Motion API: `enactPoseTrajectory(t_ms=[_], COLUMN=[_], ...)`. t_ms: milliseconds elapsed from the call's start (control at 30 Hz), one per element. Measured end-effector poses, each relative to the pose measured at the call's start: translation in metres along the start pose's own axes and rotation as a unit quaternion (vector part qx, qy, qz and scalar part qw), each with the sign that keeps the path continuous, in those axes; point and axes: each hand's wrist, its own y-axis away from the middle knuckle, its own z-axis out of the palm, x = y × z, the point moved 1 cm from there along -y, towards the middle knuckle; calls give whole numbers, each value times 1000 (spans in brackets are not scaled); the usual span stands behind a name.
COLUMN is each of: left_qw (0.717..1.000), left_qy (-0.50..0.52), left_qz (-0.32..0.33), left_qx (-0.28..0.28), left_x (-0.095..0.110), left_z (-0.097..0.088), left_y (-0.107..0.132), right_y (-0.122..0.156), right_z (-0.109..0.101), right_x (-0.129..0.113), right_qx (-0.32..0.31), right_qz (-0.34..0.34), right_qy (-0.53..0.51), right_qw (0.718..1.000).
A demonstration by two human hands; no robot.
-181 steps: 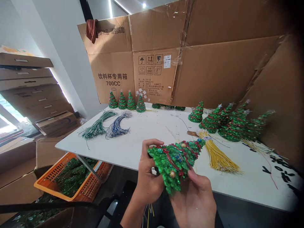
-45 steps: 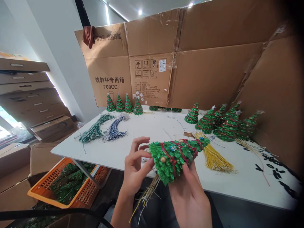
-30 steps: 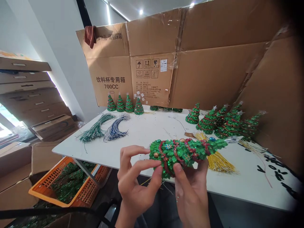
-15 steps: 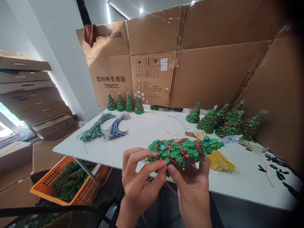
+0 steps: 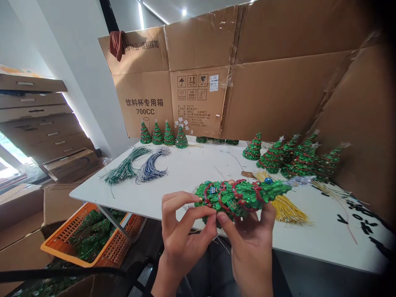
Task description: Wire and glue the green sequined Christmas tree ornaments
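A small green tinsel Christmas tree (image 5: 244, 194) lies on its side in the air above the table's front edge, its pale silvery tip pointing right. Red garland winds round it, with small ornaments among the branches. My right hand (image 5: 253, 239) supports it from below, thumb on the near side. At the lower near side, thumb and index finger of my left hand (image 5: 185, 231) are pinched together beside the right thumb; what lies between them is too small to make out. The left hand's other fingers are curled near the tree's base.
On the white table (image 5: 192, 169) lie green wires (image 5: 123, 167), blue wires (image 5: 153, 167) and yellow wires (image 5: 287, 208). Finished-looking trees (image 5: 270, 156) stand at the back. Black pieces (image 5: 360, 216) are scattered right. Cardboard (image 5: 198, 53) walls the rear. An orange basket (image 5: 108, 253) sits below left.
Both hands stay in nearly the same place. The tree has turned slightly, and the left index finger has shifted a little at its base.
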Motion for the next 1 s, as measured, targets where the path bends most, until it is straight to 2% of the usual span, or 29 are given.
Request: enactPoseTrajectory(t_ms=[333,433,500,567,600,667,733,800,833,900,1000], left_qw=[988,969,945,902,869,784,713,683,681,697,751], left_qy=[82,147,208,302,363,484,559,583,580,552,471], left_qz=[-129,-199,-251,-306,-335,-385,-414,-424,-426,-431,-439], left_qx=[-14,-19,-7,20,35,64,89,119,136,155,145], left_x=[-8,-13,-17,-20,-22,-24,-25,-27,-28,-30,-33], left_z=[0,1,2,1,1,0,-3,-4,-4,-3,2], left_y=[9,10,9,6,4,0,-3,-4,-4,-2,3], right_y=[1,0,1,1,2,2,2,1,1,0,-1], right_z=[-1,0,3,6,8,10,12,12,13,12,10], right_x=[0,-3,-6,-11,-13,-16,-17,-18,-18,-17,-14], right_qx=[-15,-27,-31,-25,-22,-15,-16,-16,-14,-11,-8], right_qz=[15,20,33,51,59,74,79,78,79,84,94], right_qy=[-42,-51,-59,-70,-75,-81,-87,-89,-89,-91,-97], right_qw=[999,998,997,996,995,994,993,993,993,992,991])
